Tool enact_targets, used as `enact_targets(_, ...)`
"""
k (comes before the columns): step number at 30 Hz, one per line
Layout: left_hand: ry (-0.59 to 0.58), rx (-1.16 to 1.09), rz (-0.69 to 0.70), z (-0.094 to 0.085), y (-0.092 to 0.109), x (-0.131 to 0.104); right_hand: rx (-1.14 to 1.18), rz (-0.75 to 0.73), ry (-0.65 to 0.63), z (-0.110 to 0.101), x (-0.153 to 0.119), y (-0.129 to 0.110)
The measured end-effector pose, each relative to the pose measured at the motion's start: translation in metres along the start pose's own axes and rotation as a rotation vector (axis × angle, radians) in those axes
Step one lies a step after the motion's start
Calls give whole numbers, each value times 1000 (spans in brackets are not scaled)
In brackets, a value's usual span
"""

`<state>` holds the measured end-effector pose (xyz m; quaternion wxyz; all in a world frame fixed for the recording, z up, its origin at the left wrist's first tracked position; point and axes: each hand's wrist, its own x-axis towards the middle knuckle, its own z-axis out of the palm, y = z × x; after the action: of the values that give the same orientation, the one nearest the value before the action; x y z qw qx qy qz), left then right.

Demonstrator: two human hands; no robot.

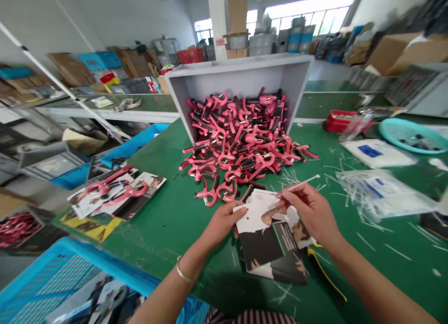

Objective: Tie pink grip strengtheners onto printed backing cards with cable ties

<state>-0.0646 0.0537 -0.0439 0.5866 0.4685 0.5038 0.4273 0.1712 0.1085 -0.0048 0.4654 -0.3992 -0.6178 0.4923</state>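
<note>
My left hand [224, 223] is closed on the left edge of a printed card [259, 244] with two small punched holes, thumb on top. Several more cards [294, 272] lie beneath and behind it. Above the card's upper right, my right hand [311, 212] pinches a thin white cable tie [299, 185], whose head points up to the right. Yellow-handled pliers [325, 272] lie beside the cards, partly covered. Beyond my hands, a big heap of pink and black hand grips [241, 137] spills out of a grey bin [241, 74] tipped on its side.
Cards with pink hand grips [115, 193] lie at the table's left edge. A blue basket [70, 268] stands lower left. Bags of cable ties [381, 191], a turquoise bowl [413, 132] and a red box [345, 121] sit at right. Loose ties are scattered over the green table [175, 235].
</note>
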Motion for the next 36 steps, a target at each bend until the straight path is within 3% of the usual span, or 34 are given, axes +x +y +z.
enact_targets(5, 19, 10, 33, 3, -4, -2, -167, -162, -23, 31, -15, 0)
enact_targets(13, 23, 94, 46, 4, -1, -1, -181, -123, -77, 38, -22, 9)
enact_targets(16, 2, 127, 45, 5, 4, 1, -305, -174, -106, 41, -15, 8)
enact_targets(20, -33, 167, 45, 2, 12, 9, -503, -316, -291, 41, 6, 9)
enact_targets(24, -41, -15, 53, -4, 6, 19, -397, -103, -406, 40, 18, 19)
enact_targets(28, -133, -327, -170, -14, -17, 22, -283, -10, -408, 42, 16, 29)
enact_targets(31, -159, -270, -209, -19, -29, 21, -238, 23, -429, 42, 15, 29)
enact_targets(34, -141, -199, -132, -16, -31, 20, -191, 78, -454, 40, 16, 25)
enact_targets(36, -67, -159, -55, -12, -30, 20, -160, 115, -470, 38, 18, 24)
